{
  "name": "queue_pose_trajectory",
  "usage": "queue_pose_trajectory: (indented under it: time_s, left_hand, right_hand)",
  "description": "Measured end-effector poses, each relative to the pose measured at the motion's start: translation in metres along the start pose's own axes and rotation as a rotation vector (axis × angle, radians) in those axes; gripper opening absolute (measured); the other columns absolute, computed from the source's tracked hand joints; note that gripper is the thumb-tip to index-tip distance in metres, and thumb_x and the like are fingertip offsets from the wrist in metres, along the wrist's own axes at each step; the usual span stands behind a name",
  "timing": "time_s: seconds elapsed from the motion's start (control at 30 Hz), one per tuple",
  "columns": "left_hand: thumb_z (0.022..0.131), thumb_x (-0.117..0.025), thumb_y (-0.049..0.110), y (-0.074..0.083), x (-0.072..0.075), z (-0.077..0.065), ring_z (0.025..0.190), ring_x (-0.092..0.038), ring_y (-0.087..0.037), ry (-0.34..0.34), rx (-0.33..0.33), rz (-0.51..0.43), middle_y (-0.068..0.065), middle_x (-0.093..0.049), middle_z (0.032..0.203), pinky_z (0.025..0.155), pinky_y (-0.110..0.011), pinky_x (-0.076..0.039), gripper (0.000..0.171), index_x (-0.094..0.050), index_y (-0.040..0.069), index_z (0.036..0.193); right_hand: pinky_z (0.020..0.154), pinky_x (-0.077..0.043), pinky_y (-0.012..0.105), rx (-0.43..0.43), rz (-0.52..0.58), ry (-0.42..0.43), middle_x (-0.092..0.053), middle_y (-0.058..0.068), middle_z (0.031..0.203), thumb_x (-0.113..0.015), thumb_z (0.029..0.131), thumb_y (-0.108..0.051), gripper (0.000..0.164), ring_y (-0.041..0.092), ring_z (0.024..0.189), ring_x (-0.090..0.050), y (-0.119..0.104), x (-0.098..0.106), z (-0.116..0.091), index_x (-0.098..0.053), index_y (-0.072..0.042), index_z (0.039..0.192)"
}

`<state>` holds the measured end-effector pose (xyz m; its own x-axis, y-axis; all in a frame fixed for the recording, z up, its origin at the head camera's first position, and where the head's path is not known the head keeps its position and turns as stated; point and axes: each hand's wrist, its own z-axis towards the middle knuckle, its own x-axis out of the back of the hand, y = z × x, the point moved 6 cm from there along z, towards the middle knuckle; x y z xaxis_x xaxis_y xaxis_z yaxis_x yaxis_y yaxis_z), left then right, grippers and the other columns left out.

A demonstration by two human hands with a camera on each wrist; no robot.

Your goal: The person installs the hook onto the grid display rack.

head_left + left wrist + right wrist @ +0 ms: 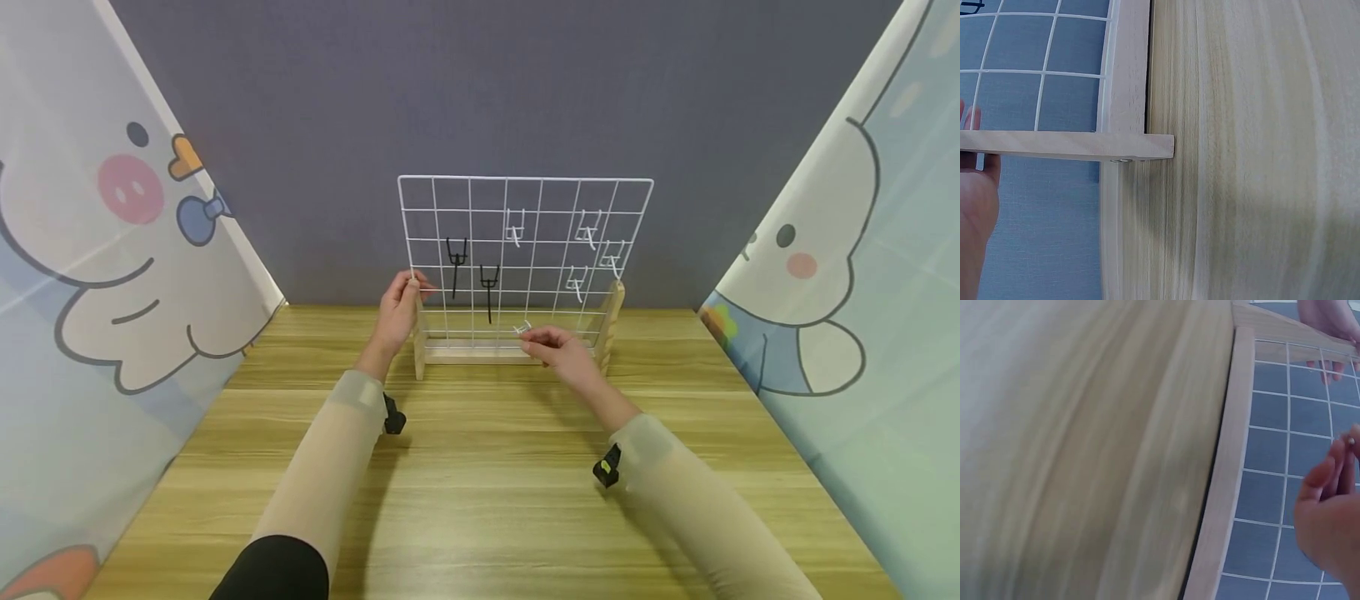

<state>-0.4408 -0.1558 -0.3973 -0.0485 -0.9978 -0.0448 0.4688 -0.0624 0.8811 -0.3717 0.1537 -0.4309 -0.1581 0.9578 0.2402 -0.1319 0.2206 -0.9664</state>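
Note:
A white wire grid panel (525,178) leans back in a wooden stand on the table. My left hand (400,312) grips the top of the stand's left side post (419,342), with fingers reaching past it; the left wrist view shows them on both sides of that post (1066,144). Between thumb and fingers, my right hand (564,357) pinches a small white hook (522,330) in front of the grid's lower rows. In the right wrist view only the hook's tip shows at the fingertips of the right hand (1329,515).
Two black hooks, one upper (457,259) and one lower (489,283), hang on the grid's left half. Several white hooks, including one near the middle (514,232), hang further right. A grey panel (337,125) stands behind the wood-grain table (480,500), with cartoon-printed sheets on both sides.

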Motion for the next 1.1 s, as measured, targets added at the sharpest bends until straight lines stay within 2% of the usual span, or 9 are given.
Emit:
queue_pose_trajectory:
  time_s: [0.1,0.27,0.33,0.5,0.6,0.73,0.87,1.0,1.1]
  left_hand:
    - [0.119,-0.039,0.011,0.0,0.0,0.0,0.121,-0.069,-0.029,0.003,0.004,0.017,-0.001,-0.068,0.117,0.125,-0.056,-0.048,0.03,-0.053,-0.013,0.131]
    - [0.119,-0.039,0.011,0.0,0.0,0.0,0.121,-0.07,-0.029,0.007,0.01,0.036,-0.031,-0.063,0.129,0.123,-0.057,-0.048,0.03,-0.053,-0.012,0.132]
    - [0.119,-0.039,0.011,0.0,0.0,0.0,0.12,-0.07,-0.027,0.009,0.014,0.04,-0.033,-0.063,0.13,0.122,-0.057,-0.049,0.03,-0.052,-0.013,0.132]
    - [0.119,-0.039,0.011,-0.001,-0.001,0.001,0.118,-0.069,-0.022,0.011,0.018,0.019,-0.004,-0.068,0.118,0.124,-0.056,-0.048,0.032,-0.051,-0.015,0.133]
    - [0.119,-0.039,0.011,-0.001,-0.001,0.0,0.116,-0.069,-0.019,0.009,0.013,0.008,0.002,-0.067,0.116,0.125,-0.058,-0.047,0.032,-0.05,-0.015,0.133]
    - [0.119,-0.039,0.012,0.0,-0.001,-0.001,0.111,-0.069,-0.011,0.008,0.005,0.025,-0.011,-0.068,0.119,0.123,-0.06,-0.047,0.031,-0.052,-0.013,0.132]
    - [0.119,-0.039,0.012,0.001,0.0,0.0,0.109,-0.069,-0.008,0.003,0.0,0.033,-0.026,-0.065,0.125,0.121,-0.057,-0.049,0.031,-0.052,-0.013,0.131]
    - [0.118,-0.039,0.012,0.001,0.0,0.0,0.108,-0.07,-0.007,0.0,0.001,0.021,-0.027,-0.064,0.125,0.123,-0.056,-0.049,0.03,-0.052,-0.013,0.131]
    - [0.118,-0.039,0.011,0.001,0.0,0.0,0.108,-0.07,-0.006,0.004,0.003,0.014,-0.028,-0.063,0.126,0.124,-0.056,-0.048,0.03,-0.052,-0.013,0.131]
  right_hand:
    - [0.073,-0.05,0.026,0.009,0.052,0.089,-0.072,-0.016,0.097,-0.074,0.106,-0.019,0.028,0.011,0.09,-0.061,-0.003,0.006,0.004,-0.075,-0.003,0.13]
    - [0.065,-0.046,0.019,0.034,0.149,0.224,-0.069,-0.015,0.086,-0.074,0.106,-0.016,0.031,0.007,0.078,-0.057,-0.004,0.012,0.01,-0.074,0.001,0.132]
    - [0.063,-0.045,0.018,0.035,0.191,0.262,-0.068,-0.015,0.085,-0.075,0.106,-0.015,0.031,0.006,0.076,-0.057,-0.003,0.014,0.011,-0.074,0.001,0.132]
    - [0.063,-0.046,0.019,0.023,0.284,0.308,-0.069,-0.014,0.09,-0.076,0.106,-0.019,0.035,0.007,0.073,-0.053,-0.001,0.015,0.017,-0.073,-0.001,0.135]
    - [0.064,-0.047,0.019,0.025,0.308,0.315,-0.069,-0.012,0.094,-0.076,0.106,-0.021,0.034,0.007,0.072,-0.052,-0.002,0.016,0.021,-0.073,-0.002,0.135]
    - [0.064,-0.047,0.019,0.02,0.321,0.31,-0.07,-0.01,0.099,-0.075,0.106,-0.021,0.026,0.007,0.074,-0.053,-0.004,0.018,0.026,-0.077,-0.01,0.13]
    - [0.063,-0.045,0.019,-0.004,0.319,0.303,-0.07,-0.01,0.1,-0.075,0.106,-0.024,0.031,0.008,0.072,-0.051,-0.002,0.019,0.03,-0.076,-0.009,0.133]
    - [0.06,-0.044,0.018,-0.008,0.295,0.3,-0.073,-0.013,0.099,-0.074,0.108,-0.025,0.04,0.006,0.068,-0.05,0.001,0.018,0.032,-0.071,-0.001,0.14]
    - [0.059,-0.044,0.018,-0.002,0.27,0.297,-0.077,-0.008,0.104,-0.071,0.109,-0.024,0.04,0.006,0.066,-0.05,0.001,0.017,0.032,-0.07,0.001,0.141]
